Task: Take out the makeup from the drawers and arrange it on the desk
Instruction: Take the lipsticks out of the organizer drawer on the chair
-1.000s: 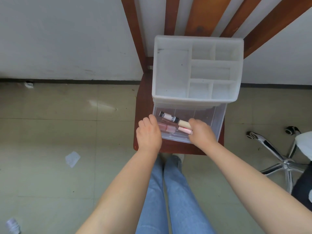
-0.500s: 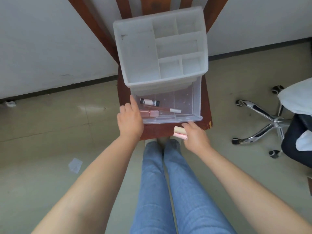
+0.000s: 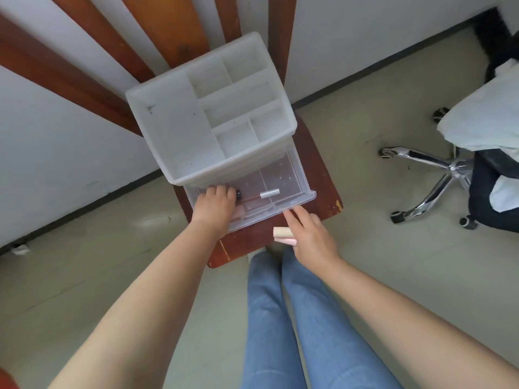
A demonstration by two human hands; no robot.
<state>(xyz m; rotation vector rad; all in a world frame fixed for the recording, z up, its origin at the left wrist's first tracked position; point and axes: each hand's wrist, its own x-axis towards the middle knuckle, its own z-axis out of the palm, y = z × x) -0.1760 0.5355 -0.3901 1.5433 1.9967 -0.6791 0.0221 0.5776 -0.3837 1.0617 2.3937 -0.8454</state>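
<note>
Two tubes (image 3: 284, 236) beneath right fingers (image 3: 295, 220)

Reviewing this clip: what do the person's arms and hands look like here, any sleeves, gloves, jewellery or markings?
Both arms are bare as far up as the view shows, with no sleeves visible. The left hand and the right hand wear no gloves, and no rings, watch or bracelets show on the visible sides. No markings can be seen. Below the arms, blue jeans cover the legs.

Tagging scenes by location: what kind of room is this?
Probably a home room or small office, hedged. A plastic organizer with an open drawer sits on a wooden chair against a white wall, and a swivel chair stands on the tiled floor.
</note>
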